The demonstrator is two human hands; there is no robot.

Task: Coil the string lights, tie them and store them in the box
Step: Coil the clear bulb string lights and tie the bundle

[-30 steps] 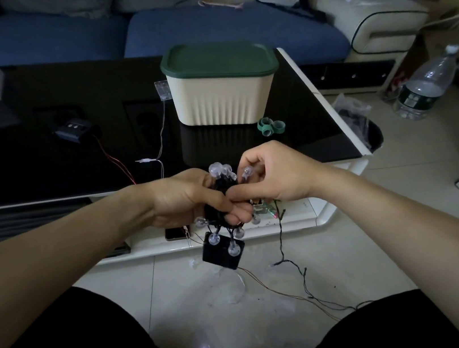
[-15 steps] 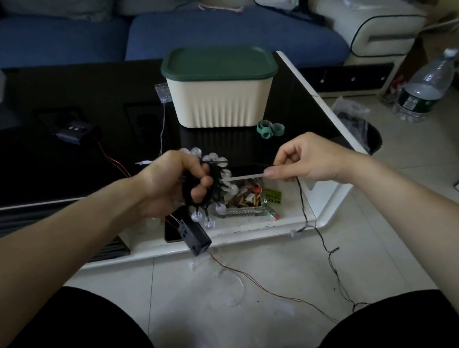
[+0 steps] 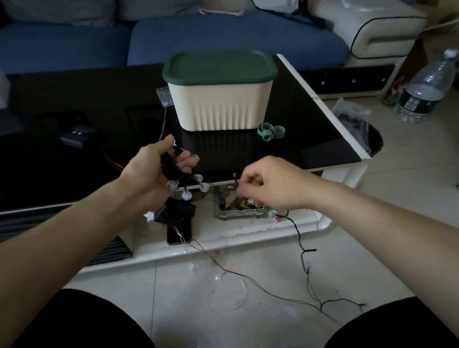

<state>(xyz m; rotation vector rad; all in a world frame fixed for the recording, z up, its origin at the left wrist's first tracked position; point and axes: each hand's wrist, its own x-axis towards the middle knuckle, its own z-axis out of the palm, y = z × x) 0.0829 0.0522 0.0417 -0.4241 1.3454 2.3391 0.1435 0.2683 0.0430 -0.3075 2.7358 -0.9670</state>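
Dim living room: blue sofa (image 3: 225,37) at the back, glossy black tabletop (image 3: 41,160) in front of it, pale tiled floor (image 3: 213,310) below. Far left on the tabletop, a small dark battery box (image 3: 77,135) with a red wire trailing off. Left hand (image 3: 159,169) raised over the tabletop's near edge, fingers curled round the coiled string lights (image 3: 183,180); clear bulbs hang below the fist and a black battery pack (image 3: 175,213) dangles under them. Cream box (image 3: 224,106) with green lid (image 3: 218,66) shut sits behind on the tabletop, green ties (image 3: 271,132) just right of its base. Right hand (image 3: 271,184) lower, over the glass ashtray (image 3: 239,211) on the under-shelf, fingers curled and pinching the loose black wire end (image 3: 298,235), which runs down to the floor. Plastic bottle (image 3: 425,88) stands on the floor far right.
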